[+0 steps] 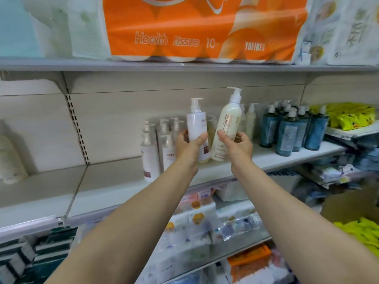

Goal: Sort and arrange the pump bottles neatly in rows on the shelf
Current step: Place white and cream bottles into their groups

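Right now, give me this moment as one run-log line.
left hand: holds white pump bottle | right hand: holds cream pump bottle | both above shelf

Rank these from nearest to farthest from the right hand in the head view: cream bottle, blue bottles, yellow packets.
From the right hand:
1. Cream bottle, held in it.
2. Blue bottles, further right on the shelf.
3. Yellow packets, far right.

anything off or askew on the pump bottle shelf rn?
The cream bottle in the right hand leans left, out of row. The left hand holds a white bottle upright. No spills or damage visible.
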